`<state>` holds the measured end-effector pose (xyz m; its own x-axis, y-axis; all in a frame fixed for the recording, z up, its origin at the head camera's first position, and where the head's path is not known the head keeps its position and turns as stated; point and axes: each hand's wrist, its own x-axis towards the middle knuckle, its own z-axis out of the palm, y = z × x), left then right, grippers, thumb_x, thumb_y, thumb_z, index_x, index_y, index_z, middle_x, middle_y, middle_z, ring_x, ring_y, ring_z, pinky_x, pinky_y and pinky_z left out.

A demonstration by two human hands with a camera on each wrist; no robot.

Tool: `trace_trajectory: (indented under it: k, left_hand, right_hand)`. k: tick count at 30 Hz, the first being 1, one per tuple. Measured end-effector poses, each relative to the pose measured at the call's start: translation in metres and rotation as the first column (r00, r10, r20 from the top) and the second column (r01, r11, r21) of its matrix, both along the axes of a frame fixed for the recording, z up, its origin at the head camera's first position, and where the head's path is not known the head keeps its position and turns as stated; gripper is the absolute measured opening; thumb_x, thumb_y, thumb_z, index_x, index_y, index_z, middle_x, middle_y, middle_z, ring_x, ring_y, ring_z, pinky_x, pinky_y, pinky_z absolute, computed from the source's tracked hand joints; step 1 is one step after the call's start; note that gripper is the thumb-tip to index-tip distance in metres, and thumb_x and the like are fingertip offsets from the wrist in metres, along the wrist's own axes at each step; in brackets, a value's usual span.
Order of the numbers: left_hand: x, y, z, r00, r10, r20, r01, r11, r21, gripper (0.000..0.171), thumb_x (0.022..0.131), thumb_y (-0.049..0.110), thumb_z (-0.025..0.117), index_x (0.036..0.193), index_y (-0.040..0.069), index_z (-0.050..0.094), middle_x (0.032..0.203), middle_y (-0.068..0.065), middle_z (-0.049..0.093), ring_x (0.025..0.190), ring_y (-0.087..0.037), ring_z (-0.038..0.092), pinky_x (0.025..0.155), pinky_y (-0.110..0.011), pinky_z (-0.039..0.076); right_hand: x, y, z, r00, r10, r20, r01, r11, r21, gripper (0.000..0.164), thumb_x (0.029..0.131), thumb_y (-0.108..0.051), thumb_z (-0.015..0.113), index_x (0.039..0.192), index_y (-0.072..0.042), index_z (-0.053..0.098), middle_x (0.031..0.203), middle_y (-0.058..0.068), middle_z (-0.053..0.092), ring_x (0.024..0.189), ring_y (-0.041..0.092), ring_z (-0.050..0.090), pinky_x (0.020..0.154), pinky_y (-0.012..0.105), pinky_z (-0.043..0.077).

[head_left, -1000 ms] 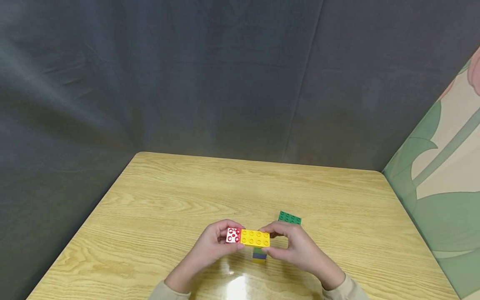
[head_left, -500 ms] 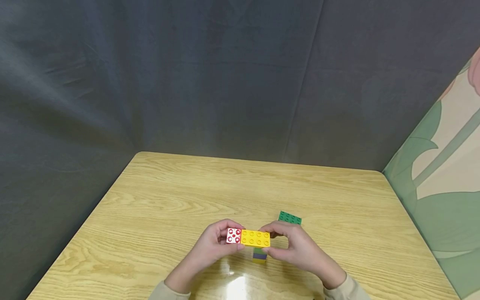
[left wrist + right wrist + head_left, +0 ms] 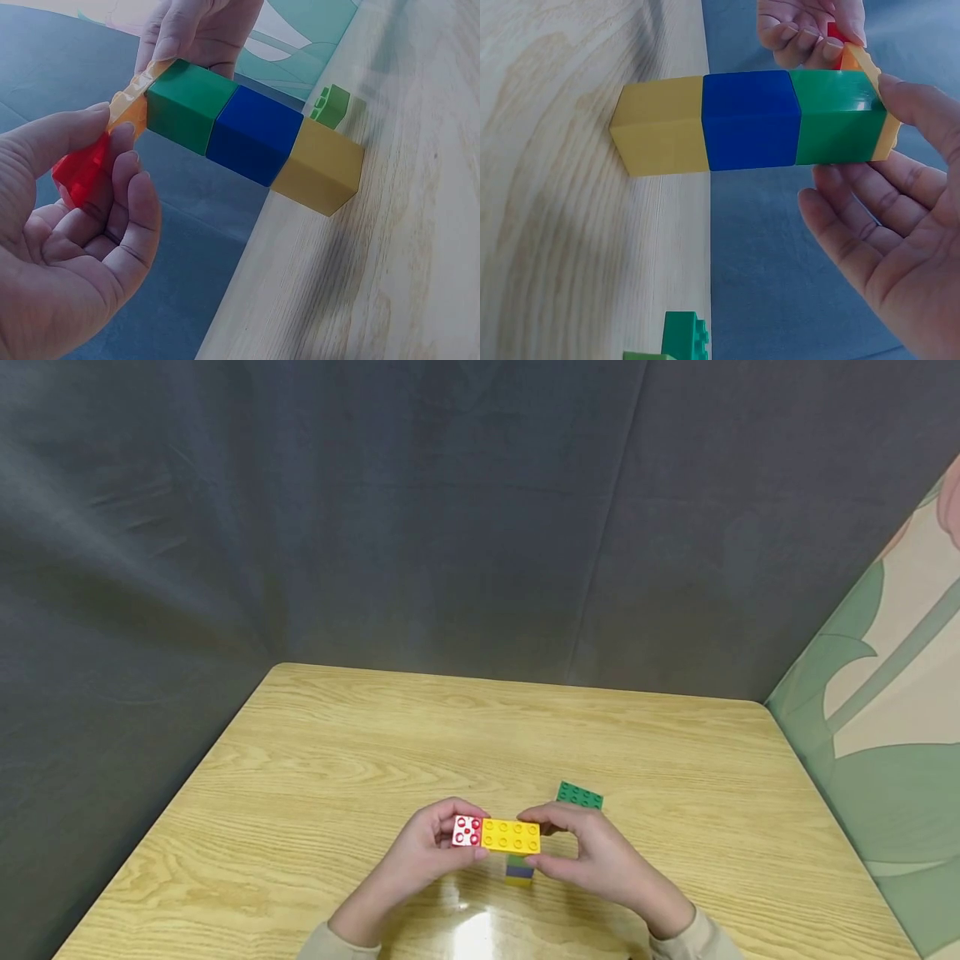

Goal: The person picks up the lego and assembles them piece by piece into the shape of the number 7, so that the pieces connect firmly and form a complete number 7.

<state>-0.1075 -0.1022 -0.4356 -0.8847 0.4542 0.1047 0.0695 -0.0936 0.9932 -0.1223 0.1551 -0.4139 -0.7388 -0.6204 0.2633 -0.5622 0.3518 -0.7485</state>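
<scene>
A tower of a yellow block (image 3: 319,172), a blue block (image 3: 255,135) and a green block (image 3: 187,109) stands on the table. Across its top lies a flat yellow studded plate (image 3: 510,836) that sticks out to the left. My left hand (image 3: 429,845) pinches a red brick (image 3: 79,176) at the plate's left end; glare whitens its top in the head view. At the plate's right end, my right hand (image 3: 592,856) pinches it between thumb and fingers, over the green block. Its lower fingers lie beside the tower in the right wrist view.
Behind my right hand a green studded brick (image 3: 580,794) lies on the wooden table (image 3: 360,735). A lighter green piece (image 3: 649,355) shows beside it in the right wrist view. Dark cloth (image 3: 450,527) hangs past the far edge, and leaf-patterned cloth (image 3: 900,735) stands at the right.
</scene>
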Motion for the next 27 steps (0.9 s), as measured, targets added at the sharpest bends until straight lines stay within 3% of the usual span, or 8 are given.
trace_trajectory:
  k: [6,12,17,27]
  left_hand:
    - [0.000,0.000,0.000,1.000,-0.001,-0.010,0.001,1.000,0.006,0.034,0.082,-0.011,0.067,0.114,-0.011,0.056,0.101,-0.025,0.066,0.083,-0.009,0.065,0.072,-0.023,0.055]
    - [0.000,0.000,0.001,1.000,-0.001,-0.006,0.001,1.000,-0.004,0.036,0.083,-0.006,0.070,0.115,-0.011,0.056,0.102,-0.025,0.066,0.085,-0.014,0.067,0.073,-0.024,0.056]
    - [0.000,0.000,0.002,1.000,0.007,0.003,-0.007,1.000,-0.018,0.037,0.083,-0.004,0.071,0.116,-0.010,0.057,0.103,-0.023,0.066,0.086,-0.016,0.067,0.073,-0.026,0.056]
    - [0.001,0.000,0.001,1.000,0.014,0.020,-0.013,1.000,-0.020,0.037,0.082,-0.004,0.072,0.116,-0.009,0.057,0.101,-0.021,0.067,0.085,-0.015,0.066,0.072,-0.023,0.055]
  right_hand:
    - [0.001,0.004,-0.001,1.000,0.018,-0.022,-0.018,1.000,-0.005,0.041,0.089,-0.031,0.073,0.124,-0.013,0.062,0.116,-0.004,0.066,0.098,0.011,0.061,0.084,0.034,0.054]
    - [0.002,0.008,-0.003,1.000,0.024,-0.020,-0.024,0.999,-0.026,0.041,0.089,-0.028,0.072,0.126,-0.012,0.061,0.118,-0.005,0.065,0.099,0.010,0.062,0.083,0.037,0.054]
    - [0.002,0.014,-0.004,1.000,0.008,-0.028,-0.009,1.000,-0.024,0.041,0.090,-0.026,0.072,0.127,-0.011,0.061,0.119,0.001,0.066,0.099,0.015,0.063,0.083,0.037,0.054]
    - [-0.001,0.023,-0.008,0.999,-0.020,-0.038,0.018,0.999,-0.050,0.035,0.092,-0.013,0.068,0.127,-0.011,0.061,0.118,0.002,0.066,0.100,0.016,0.064,0.082,0.038,0.055]
